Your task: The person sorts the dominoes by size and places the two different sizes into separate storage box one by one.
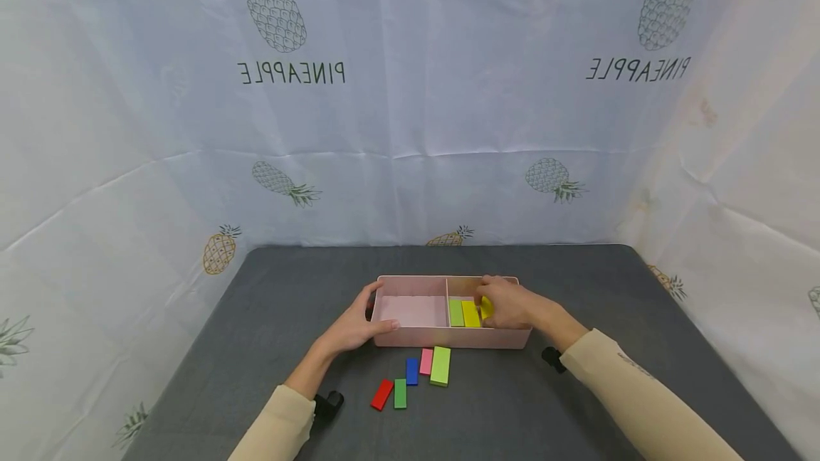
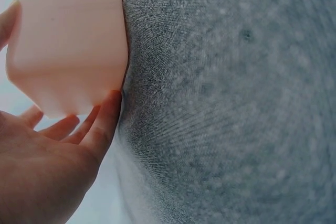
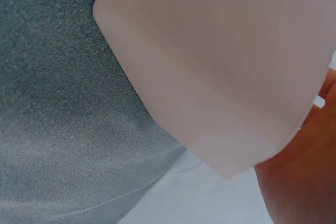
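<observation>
In the head view, the left hand [image 1: 356, 322] grips the left end of the box [image 1: 448, 338], thumb at the front rim, while the right hand [image 1: 509, 303] reaches into the right compartment, its fingers curled and apparently pinching a yellow block [image 1: 487, 309]. Lying flat beside it, left of the hand, are a second yellow block [image 1: 470, 314] and a lime block [image 1: 456, 312]; the left compartment [image 1: 413, 311] holds nothing. In front of the box, on the surface [image 1: 576, 283], lie a red block [image 1: 382, 395], a green block [image 1: 400, 394], a blue block [image 1: 412, 371], a pink block [image 1: 426, 361] and a larger lime one. The step in hand looks like handling that yellow block inside the compartment (setting down or lifting out, I cannot tell which). The next move probably calls for the left hand to steady the box while the right fingers keep clear of the wall and the flat blocks. In the left wrist view, the fingers touch the box's end wall, thumb opposite. In the right wrist view, the box hides the fingertips, so their grip cannot be told there.
</observation>
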Tool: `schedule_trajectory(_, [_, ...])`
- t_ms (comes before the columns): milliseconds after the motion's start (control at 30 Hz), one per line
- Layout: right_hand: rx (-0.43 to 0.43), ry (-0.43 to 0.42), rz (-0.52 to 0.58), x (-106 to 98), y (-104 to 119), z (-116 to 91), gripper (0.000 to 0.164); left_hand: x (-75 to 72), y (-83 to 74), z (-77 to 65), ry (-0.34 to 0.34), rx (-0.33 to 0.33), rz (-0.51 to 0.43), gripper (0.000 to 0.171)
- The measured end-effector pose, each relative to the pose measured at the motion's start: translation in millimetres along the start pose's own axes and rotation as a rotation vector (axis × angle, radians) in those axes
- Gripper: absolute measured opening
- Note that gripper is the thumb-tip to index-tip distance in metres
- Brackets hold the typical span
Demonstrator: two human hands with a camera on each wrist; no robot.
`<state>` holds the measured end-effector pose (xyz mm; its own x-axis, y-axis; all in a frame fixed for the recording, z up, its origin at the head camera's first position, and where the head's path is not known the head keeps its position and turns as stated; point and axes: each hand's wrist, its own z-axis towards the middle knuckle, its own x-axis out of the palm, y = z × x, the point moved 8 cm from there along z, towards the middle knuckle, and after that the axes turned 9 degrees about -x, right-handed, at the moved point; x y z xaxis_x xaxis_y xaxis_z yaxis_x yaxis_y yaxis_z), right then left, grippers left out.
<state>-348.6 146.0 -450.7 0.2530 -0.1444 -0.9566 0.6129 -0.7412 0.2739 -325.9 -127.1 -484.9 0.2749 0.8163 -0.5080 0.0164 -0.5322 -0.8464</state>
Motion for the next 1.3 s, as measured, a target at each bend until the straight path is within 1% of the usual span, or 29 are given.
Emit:
schedule_trajectory(133, [0.017, 0.023, 0.035, 4, -1, 2, 0.03, 0.7, 0.9, 0.8, 0.004, -0.002, 0.001, 0.096])
schedule_trajectory(333, [-0.039, 0.03, 0.046, 8, 1, 4, 0.034, 2.4, 0.2, -0.1, 0.009, 0.009, -0.003, 0.095])
schedule_trajectory(467, [-0.04, 0.008, 0.011, 4, 2, 2, 0.037, 2.9, 0.6, -0.4, 0.006, 0.007, -0.001, 0.096])
schedule_trajectory(567, [-0.041, -0.017, -0.04, -4, 7, 1, 0.036, 2.2, 1.6, -0.4, -0.003, -0.003, 0.003, 0.096])
schedule_trajectory(633, [-0.044, -0.033, -0.071, -11, 11, 0, 0.035, 1.9, 1.9, -0.5, -0.007, -0.006, 0.005, 0.096])
schedule_trajectory(800, [-0.055, -0.069, -0.111, -25, 25, -7, 0.035, 1.3, 1.9, -0.7, -0.003, -0.008, 0.006, 0.096])
schedule_trajectory(967, [-0.091, -0.109, -0.152, -37, 44, -16, 0.034, 1.0, 0.2, -0.2, 0.002, -0.003, 0.002, 0.096])
schedule_trajectory(1133, [-0.152, -0.157, -0.169, -43, 64, -23, 0.033, 0.9, -0.2, 0.4, 0.0, -0.003, 0.002, 0.095])
schedule_trajectory(1300, [-0.234, -0.215, -0.198, -42, 83, -31, 0.032, -0.3, -0.4, -0.2, 0.005, -0.006, -0.004, 0.096])
